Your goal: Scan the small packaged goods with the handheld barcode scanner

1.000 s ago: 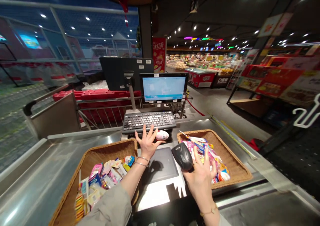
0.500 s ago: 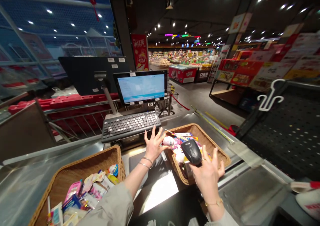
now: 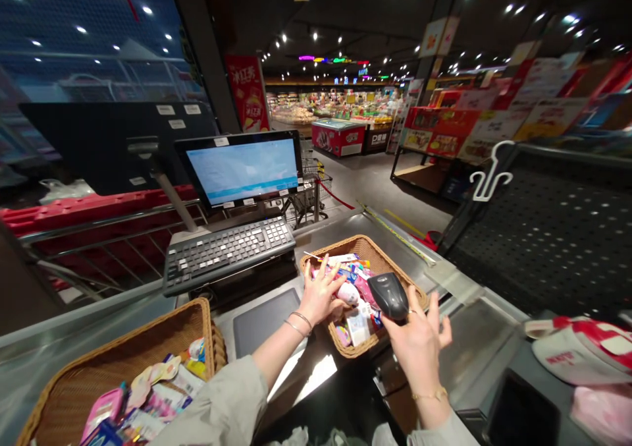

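My left hand [image 3: 320, 298] reaches over the right-hand wicker basket [image 3: 354, 352], holding a white and pink egg-shaped package [image 3: 348, 293] between thumb and fingers; its other fingers are spread over the goods. In my right hand [image 3: 417, 337] is a black handheld barcode scanner [image 3: 389, 296], held over the same basket's right side. Beneath both hands lie colourful small packets, a thin white stick and a white box with a printed label [image 3: 359, 324]. To the left, another wicker basket [image 3: 64, 383] contains several bright packets and a pink case [image 3: 103, 412].
A black keyboard [image 3: 230, 248] and a lit monitor [image 3: 241, 169] stand behind the counter's flat grey plate [image 3: 266, 321]. At right are a black perforated panel [image 3: 553, 242] with white hooks [image 3: 490, 172], a red and white object [image 3: 582, 350] and a dark phone-like slab [image 3: 523, 410].
My left hand has moved right with the egg-shaped package, further over the right-hand basket. The scanner stays in my right hand above it. The camera view has turned right.
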`<state>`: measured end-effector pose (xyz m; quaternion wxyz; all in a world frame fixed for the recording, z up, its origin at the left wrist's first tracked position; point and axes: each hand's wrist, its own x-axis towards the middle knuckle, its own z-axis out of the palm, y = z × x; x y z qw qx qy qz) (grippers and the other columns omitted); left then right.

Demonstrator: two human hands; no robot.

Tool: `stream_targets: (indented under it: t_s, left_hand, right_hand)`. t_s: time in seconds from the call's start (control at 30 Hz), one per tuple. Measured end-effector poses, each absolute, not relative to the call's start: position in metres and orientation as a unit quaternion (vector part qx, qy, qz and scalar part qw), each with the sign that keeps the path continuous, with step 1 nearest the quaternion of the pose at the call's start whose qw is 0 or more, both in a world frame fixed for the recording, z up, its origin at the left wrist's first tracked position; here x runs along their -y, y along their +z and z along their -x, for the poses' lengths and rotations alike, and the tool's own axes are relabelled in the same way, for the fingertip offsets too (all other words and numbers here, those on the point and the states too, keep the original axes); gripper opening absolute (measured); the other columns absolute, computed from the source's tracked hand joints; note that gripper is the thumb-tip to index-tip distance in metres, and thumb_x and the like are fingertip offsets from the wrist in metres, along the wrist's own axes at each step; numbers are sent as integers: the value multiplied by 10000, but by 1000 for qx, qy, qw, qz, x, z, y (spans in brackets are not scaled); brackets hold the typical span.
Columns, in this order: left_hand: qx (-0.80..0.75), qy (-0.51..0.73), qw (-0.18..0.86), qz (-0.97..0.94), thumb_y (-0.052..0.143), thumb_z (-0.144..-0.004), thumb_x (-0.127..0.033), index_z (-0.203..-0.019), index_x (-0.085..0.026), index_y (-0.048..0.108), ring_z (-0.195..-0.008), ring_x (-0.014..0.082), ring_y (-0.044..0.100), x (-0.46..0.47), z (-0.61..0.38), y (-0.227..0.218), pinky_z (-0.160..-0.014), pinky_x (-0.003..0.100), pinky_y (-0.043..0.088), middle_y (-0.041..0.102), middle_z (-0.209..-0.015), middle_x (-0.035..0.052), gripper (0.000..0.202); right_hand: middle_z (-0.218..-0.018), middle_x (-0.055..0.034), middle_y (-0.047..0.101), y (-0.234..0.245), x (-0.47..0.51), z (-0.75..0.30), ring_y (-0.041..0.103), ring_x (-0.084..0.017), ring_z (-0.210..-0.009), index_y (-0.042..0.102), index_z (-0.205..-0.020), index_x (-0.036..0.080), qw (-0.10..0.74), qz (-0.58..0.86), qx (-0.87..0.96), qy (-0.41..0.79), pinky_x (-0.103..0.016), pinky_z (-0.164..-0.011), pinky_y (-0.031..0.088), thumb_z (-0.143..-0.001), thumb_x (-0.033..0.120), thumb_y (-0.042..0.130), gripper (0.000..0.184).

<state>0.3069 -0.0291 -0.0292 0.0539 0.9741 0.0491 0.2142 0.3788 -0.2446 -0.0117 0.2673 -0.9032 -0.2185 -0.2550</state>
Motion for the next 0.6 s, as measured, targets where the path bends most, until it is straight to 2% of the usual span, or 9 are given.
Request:
stream_targets:
  t_s: [0.27,0.43,0.6]
  left_hand:
    - [-4,202,52,-978,560,-881,-480,-1408,-420,413,-1447,357,230,66,-334,-34,-1090,741,107,399,-1525,53,550]
    - [-34,211,58,-975,494,-922,-450,-1462,-360,339,-1453,356,213,70,-336,-28,-1098,727,108,387,-1532,71,569]
    - [-99,235,62,-965,491,-919,-449,-1440,-327,392,-1464,353,179,56,-318,-11,-1106,727,79,366,-1541,76,545]
  right_hand:
    - [-1286,-120,610,-16,260,-384,211,-317,-1432,703,-1010,201,262,917,188,-235,-559,-1081,162,-837,536,484,437]
    - [-1265,-124,623,-15,259,-382,200,-298,-1435,697,-993,190,268,911,202,-240,-560,-1089,159,-839,500,471,414]
    - [-1283,-138,609,-10,243,-378,244,-307,-1418,677,-1070,174,274,902,245,-227,-547,-1086,173,-837,509,433,475]
